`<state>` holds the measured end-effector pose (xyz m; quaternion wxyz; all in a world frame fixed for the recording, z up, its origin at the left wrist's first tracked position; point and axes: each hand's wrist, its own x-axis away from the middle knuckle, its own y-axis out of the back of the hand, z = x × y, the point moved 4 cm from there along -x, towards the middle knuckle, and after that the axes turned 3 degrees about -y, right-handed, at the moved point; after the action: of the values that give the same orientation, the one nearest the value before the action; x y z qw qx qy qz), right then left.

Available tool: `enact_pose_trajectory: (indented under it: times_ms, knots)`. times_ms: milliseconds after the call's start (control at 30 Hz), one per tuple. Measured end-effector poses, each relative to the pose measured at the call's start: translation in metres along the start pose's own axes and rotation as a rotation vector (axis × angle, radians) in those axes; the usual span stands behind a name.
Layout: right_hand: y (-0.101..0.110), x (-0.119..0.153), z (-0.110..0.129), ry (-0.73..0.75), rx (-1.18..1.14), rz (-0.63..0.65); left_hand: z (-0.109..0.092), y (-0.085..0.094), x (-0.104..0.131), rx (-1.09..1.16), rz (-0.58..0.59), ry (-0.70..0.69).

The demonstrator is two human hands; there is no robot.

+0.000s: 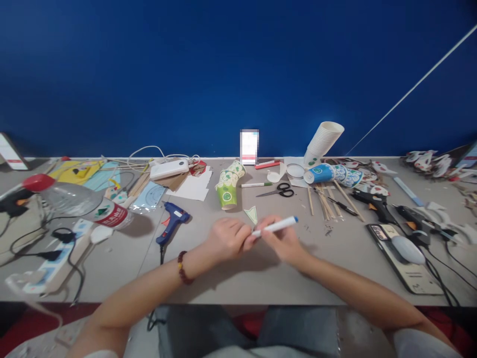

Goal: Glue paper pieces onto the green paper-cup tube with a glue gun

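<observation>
The white marker (279, 226), gripped in the fingers of the right hand (286, 244), lies nearer than the scissors (285, 190), its long axis running from the left hand (228, 239), curled closed, contents hidden, toward their handle side.

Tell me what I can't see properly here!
In the head view:
Slim white marker with blue end: opposite tip, mostly covered by fingers.
Upright rectangular white screen: words, blurred by blocky pixels.
Tilted rectangular white-and-red screen: cut off by left edge.

Diffuse light; soft shadows on the table (261, 291); frame edges stretched, blurry.
</observation>
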<state>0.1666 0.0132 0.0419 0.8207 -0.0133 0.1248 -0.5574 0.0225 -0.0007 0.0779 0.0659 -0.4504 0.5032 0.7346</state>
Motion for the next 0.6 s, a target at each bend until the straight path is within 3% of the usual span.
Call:
enact_pose_trajectory:
  times_ms: [100,200,300,367,467,600]
  knots:
    - [0.029,-0.031,-0.01,-0.141,-0.094,-0.12,0.017,-0.025,-0.014,-0.063,0.213,0.109]
    - [0.065,-0.056,-0.019,-0.144,-0.034,-0.235,0.046,-0.044,-0.026,-0.118,0.325,0.282]
    - [0.105,-0.066,-0.024,-0.012,0.259,-0.466,0.078,-0.056,-0.032,-0.221,0.366,0.501]
    - [0.122,-0.068,-0.027,0.054,0.558,-0.531,0.095,-0.062,-0.033,-0.245,0.389,0.639]
    - [0.133,-0.07,-0.032,0.088,0.902,-0.534,0.112,-0.068,-0.032,-0.234,0.452,0.814]
    - [0.134,-0.072,-0.035,0.189,1.128,-0.465,0.127,-0.073,-0.026,-0.171,0.618,0.928]
